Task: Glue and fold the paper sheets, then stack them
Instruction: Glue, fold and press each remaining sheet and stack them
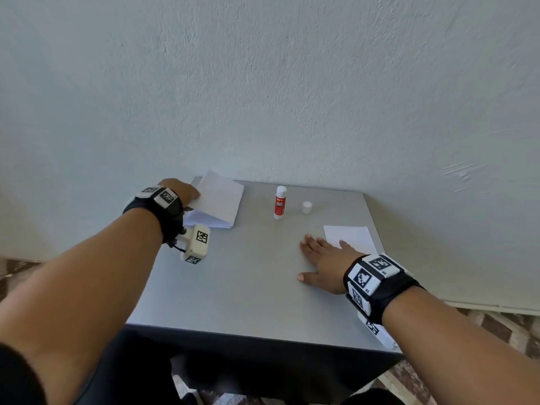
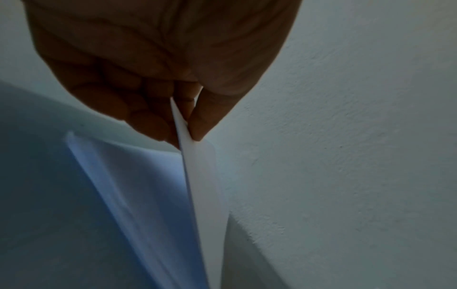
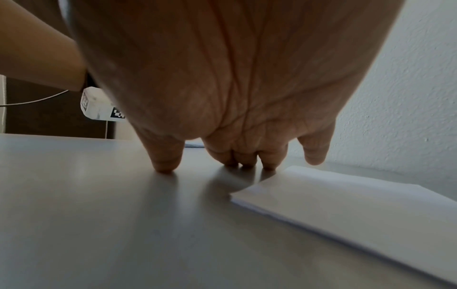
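Peel just the top sheet point(image 1: 217, 197) off the pile point(image 1: 209, 221) at the far left corner with the pinching left hand point(image 1: 182, 191), keeping the flat, empty right hand point(image 1: 324, 263) beside the folded paper point(image 1: 349, 238).

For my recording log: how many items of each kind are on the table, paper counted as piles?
Paper piles: 2, the sheet pile whose top sheet the left hand pinches, and the folded stack by the right hand.
Glue stick: 1
Cap: 1
Total: 4
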